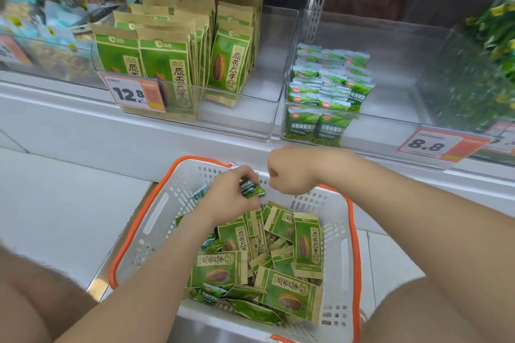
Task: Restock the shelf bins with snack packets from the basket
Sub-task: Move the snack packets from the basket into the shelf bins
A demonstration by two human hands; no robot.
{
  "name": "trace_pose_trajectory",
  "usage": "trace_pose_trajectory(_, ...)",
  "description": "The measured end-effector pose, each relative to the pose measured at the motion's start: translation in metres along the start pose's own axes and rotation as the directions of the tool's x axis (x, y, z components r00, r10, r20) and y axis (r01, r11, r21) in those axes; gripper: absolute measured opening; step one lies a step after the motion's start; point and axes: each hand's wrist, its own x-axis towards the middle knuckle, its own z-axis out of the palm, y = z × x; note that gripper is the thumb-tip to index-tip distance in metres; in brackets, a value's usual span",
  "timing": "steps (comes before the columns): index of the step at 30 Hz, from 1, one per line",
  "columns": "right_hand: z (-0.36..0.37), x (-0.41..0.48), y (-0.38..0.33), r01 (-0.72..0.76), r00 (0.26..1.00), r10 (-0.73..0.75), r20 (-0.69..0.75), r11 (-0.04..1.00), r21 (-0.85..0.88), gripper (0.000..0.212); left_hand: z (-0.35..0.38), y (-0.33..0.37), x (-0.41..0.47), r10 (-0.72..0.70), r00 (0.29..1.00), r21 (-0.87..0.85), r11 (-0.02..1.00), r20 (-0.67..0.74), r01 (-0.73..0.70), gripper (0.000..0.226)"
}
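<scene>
A white basket with an orange rim (pixel 145 214) stands below the shelf and holds several green sunflower-seed packets (pixel 289 291) and small green pea packets (pixel 210 294). My left hand (pixel 228 198) is over the basket's far end and grips a small green pea packet (pixel 252 189). Just right of it, my right hand (pixel 289 172) hovers with fingers curled and nothing visible in them. On the shelf, one clear bin (pixel 242 122) holds upright seed packets (pixel 164 69). The clear bin to its right (pixel 390 120) holds rows of small pea packets (pixel 331 92).
Price tags reading 12.8 (pixel 133 95) and 8.8 (pixel 434 145) hang on the bin fronts. Blurred bins of other snacks sit at far left (pixel 41 44) and far right (pixel 487 64). A metal upright (pixel 319 5) divides the shelf bays. White floor tiles (pixel 55 209) lie left of the basket.
</scene>
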Motion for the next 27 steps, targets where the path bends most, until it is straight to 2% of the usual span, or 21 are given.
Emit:
trace_pose_trajectory(3,0.006,-0.009,0.017,-0.082,0.996,0.066,0.063,0.952,0.296,0.052,-0.013,0.039,-0.004,0.117,0.992,0.004,0.993,0.053,-0.117,0.033)
trace_pose_trajectory(6,0.013,-0.018,0.025,-0.087,0.996,0.088,0.031,0.742,0.665,0.055,-0.023,0.070,-0.008,0.207,0.978,0.011,0.978,0.023,-0.207,0.033)
trace_pose_trajectory(9,0.015,-0.029,0.026,0.027,0.984,0.131,-0.118,0.550,0.835,0.037,-0.033,0.092,-0.011,0.278,0.961,0.032,0.960,-0.014,-0.277,0.046)
trace_pose_trajectory(12,0.010,-0.039,0.034,0.081,0.947,0.240,-0.214,0.467,0.881,0.035,-0.041,0.108,-0.012,0.284,0.955,-0.067,0.955,-0.083,-0.289,0.069)
trace_pose_trajectory(14,0.006,-0.046,0.043,0.095,0.927,0.285,-0.243,0.449,0.889,0.032,-0.046,0.117,-0.012,0.201,0.974,-0.283,0.933,-0.106,-0.224,0.066)
trace_pose_trajectory(16,0.003,-0.053,0.049,0.124,0.924,0.287,-0.251,0.396,0.910,0.041,-0.050,0.123,-0.010,0.149,0.982,-0.382,0.906,-0.114,-0.182,0.052)
trace_pose_trajectory(18,0.001,-0.059,0.052,0.156,0.923,0.281,-0.265,0.356,0.921,0.043,-0.050,0.129,-0.008,0.140,0.980,-0.405,0.895,-0.139,-0.185,0.042)
trace_pose_trajectory(22,-0.003,-0.073,0.056,0.280,0.900,0.237,-0.365,0.327,0.903,0.018,-0.044,0.144,-0.005,0.113,0.971,-0.463,0.863,-0.212,-0.201,0.039)
trace_pose_trajectory(25,-0.007,-0.078,0.059,0.347,0.851,0.275,-0.448,0.347,0.871,0.003,-0.044,0.155,-0.001,0.119,0.957,-0.473,0.849,-0.263,-0.235,0.042)
trace_pose_trajectory(27,-0.012,-0.077,0.062,0.376,0.815,0.307,-0.492,0.367,0.851,0.007,-0.044,0.162,0.002,0.156,0.941,-0.456,0.843,-0.302,-0.286,0.042)
